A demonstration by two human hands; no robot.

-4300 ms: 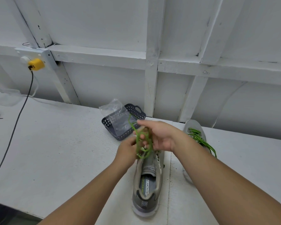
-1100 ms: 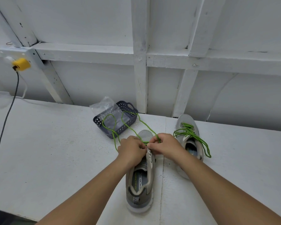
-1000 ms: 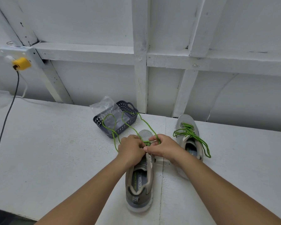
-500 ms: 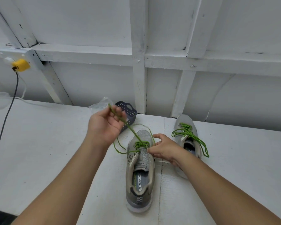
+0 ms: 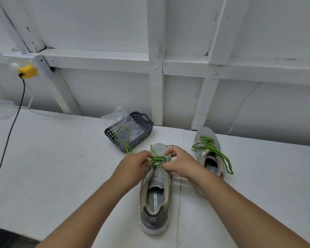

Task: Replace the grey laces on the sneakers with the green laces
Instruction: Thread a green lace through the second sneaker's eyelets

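Near the middle of the white table (image 5: 52, 167) the near sneaker (image 5: 157, 194) lies with its heel toward the viewer and its toe pointing away, long axis running near to far. Both hands work at its lowest eyelets. The left hand (image 5: 134, 165) and the right hand (image 5: 179, 163) each have fingers curled in on the green lace (image 5: 157, 160), apparently pinching it, though the fingertips are partly hidden. One tail of the lace loops away left over the dark basket (image 5: 141, 138).

Judging by its slack curves, the lace is light, soft and limp, best taken close to its stiff tip for threading. Beside it on the right, the far sneaker (image 5: 207, 140) points the same way, toe away, already carrying loose green lacing.
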